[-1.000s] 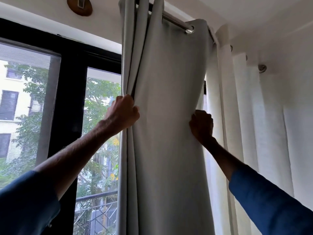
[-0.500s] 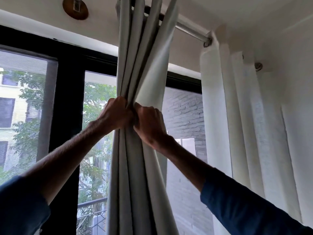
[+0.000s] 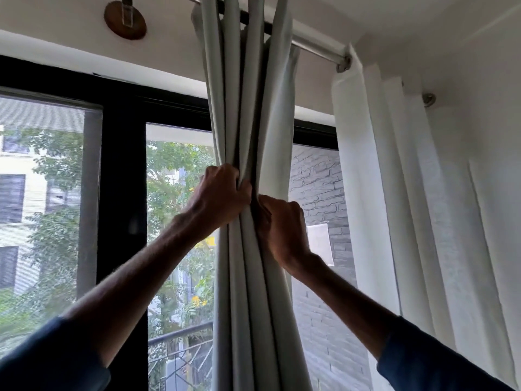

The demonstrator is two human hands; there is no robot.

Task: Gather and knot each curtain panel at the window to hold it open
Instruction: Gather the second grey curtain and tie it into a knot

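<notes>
A pale grey curtain panel (image 3: 251, 108) hangs from a metal rod (image 3: 315, 46), bunched into narrow vertical folds in front of the window. My left hand (image 3: 220, 196) grips the bundle from the left side at mid height. My right hand (image 3: 282, 227) grips the same bundle from the right, just below and touching the left hand. The fabric fans out above the hands and falls straight below them. A white sheer curtain panel (image 3: 408, 193) hangs loose on the right, apart from both hands.
The black window frame (image 3: 121, 193) stands left of the bundle, with trees and a building outside. A grey brick wall (image 3: 318, 176) shows through the right pane. A round wooden wall mount (image 3: 125, 22) sits above the window. A balcony railing (image 3: 180, 342) is below.
The spread grey panel has been pulled together: my right hand swept its right edge leftward to meet my left hand, uncovering the right pane. Since half a second ago the grip holds nearly still.
</notes>
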